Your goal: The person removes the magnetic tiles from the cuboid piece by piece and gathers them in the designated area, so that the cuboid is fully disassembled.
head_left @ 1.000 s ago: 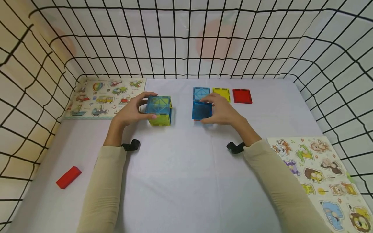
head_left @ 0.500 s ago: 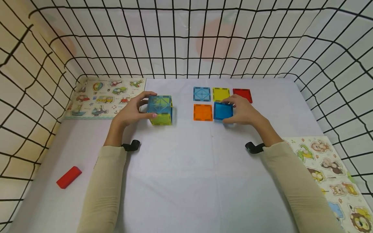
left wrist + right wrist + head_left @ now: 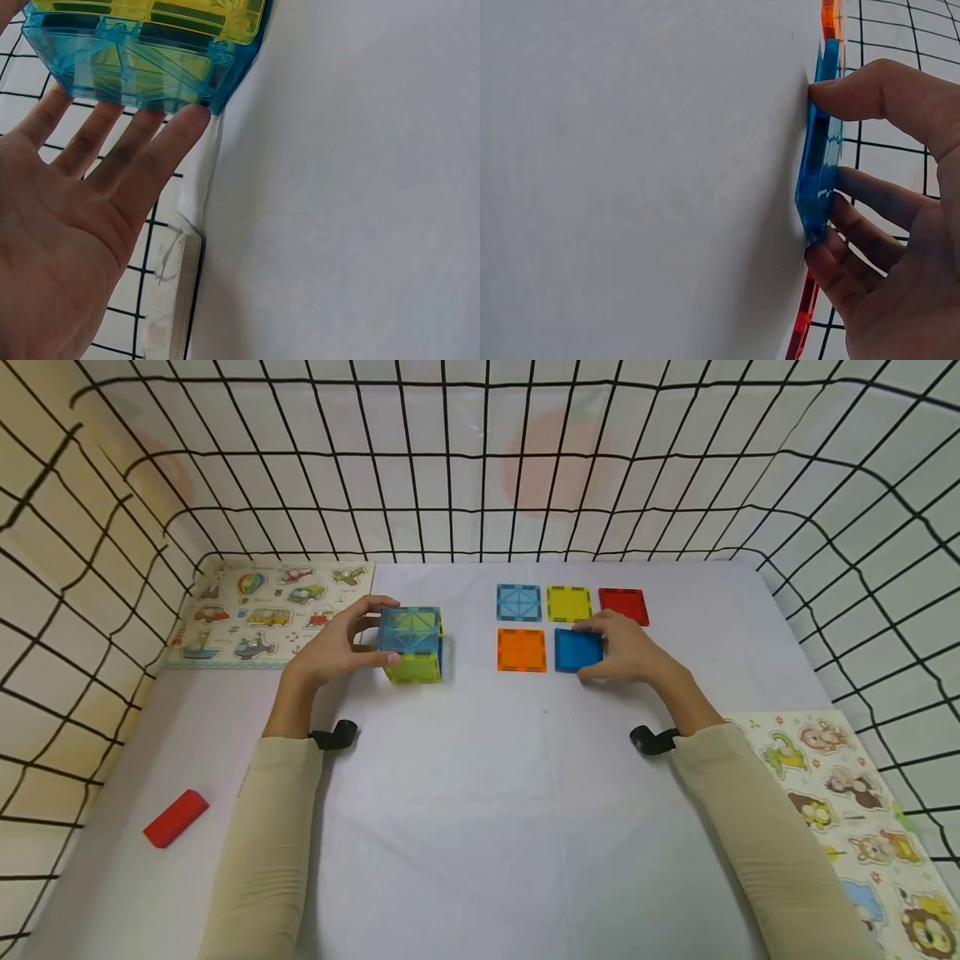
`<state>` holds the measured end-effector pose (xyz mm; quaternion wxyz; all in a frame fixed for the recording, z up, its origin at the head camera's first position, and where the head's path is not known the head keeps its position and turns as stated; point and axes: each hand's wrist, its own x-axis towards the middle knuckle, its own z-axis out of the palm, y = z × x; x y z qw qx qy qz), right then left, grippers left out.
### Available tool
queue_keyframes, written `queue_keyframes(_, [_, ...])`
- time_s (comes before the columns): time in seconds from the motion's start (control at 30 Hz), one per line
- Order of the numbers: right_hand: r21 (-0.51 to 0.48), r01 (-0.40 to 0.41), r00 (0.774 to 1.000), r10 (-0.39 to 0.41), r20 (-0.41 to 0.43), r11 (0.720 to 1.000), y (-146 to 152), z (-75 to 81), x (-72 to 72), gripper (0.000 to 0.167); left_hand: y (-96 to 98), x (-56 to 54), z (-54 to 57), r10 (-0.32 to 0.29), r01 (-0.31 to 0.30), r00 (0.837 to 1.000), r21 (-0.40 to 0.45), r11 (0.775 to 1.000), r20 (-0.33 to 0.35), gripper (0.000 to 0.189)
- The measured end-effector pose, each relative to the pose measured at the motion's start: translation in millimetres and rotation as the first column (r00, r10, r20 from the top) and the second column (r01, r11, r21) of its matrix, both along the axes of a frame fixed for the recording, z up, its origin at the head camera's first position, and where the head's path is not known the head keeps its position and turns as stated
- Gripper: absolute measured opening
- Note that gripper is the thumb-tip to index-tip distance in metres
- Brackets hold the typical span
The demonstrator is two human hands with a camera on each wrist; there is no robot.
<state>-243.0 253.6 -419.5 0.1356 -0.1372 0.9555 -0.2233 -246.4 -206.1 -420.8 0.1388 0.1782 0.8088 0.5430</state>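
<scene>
A box built of translucent blue and yellow magnetic tiles [image 3: 411, 642] stands left of centre. My left hand [image 3: 330, 647] grips it from its left side, thumb at the front and fingers at the back; the left wrist view has fingertips against a light-blue tile wall [image 3: 127, 64]. On the right, a dark blue square magnetic tile [image 3: 577, 651] lies flat at the table. My right hand [image 3: 626, 647] holds this tile by its edges between thumb and fingers, seen also in the right wrist view. Just left of it lies an orange tile [image 3: 521, 650], a narrow gap between them.
Behind, in a row, lie a light-blue tile [image 3: 518, 602], a yellow tile [image 3: 568, 604] and a red tile [image 3: 624, 607]. A vehicle puzzle board [image 3: 262, 614], an animal board [image 3: 862, 827] and a red block [image 3: 176, 817] lie around. Black wire mesh [image 3: 480, 456] encloses the table.
My right hand has carried the dark blue tile rightward from above the orange tile and lowered it beside that tile. The left hand and the box have barely moved.
</scene>
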Motion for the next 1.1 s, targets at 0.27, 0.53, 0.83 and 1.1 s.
queue_keyframes(0.27, [0.024, -0.021, 1.0, 0.021, 0.014, 0.999, -2, 2.7, -0.7, 0.082, 3.3, 0.2, -1.2, 0.016, -0.017, 1.0, 0.031, 0.999, 0.013, 0.077])
queue_keyframes(0.53, [-0.079, -0.019, 0.999, 0.016, -0.034, 0.997, -1, 7.6, 1.2, 0.078, 9.3, 1.3, -1.3, 0.013, -0.014, 1.0, 0.052, 0.999, 0.019, 0.078])
queue_keyframes(0.83, [-0.284, -0.03, 0.996, 0.003, -0.094, 0.958, -25, 7.2, 2.4, 0.068, 13.8, -1.8, -5.1, -0.005, 0.005, 1.0, 0.059, 0.998, 0.0, 0.081])
queue_keyframes(1.1, [-0.405, -0.089, 0.993, 0.047, -0.112, 0.91, -62, 8.5, 4.5, 0.062, 11.4, -1.1, -6.4, -0.012, 0.012, 1.0, 0.071, 0.997, -0.011, 0.081])
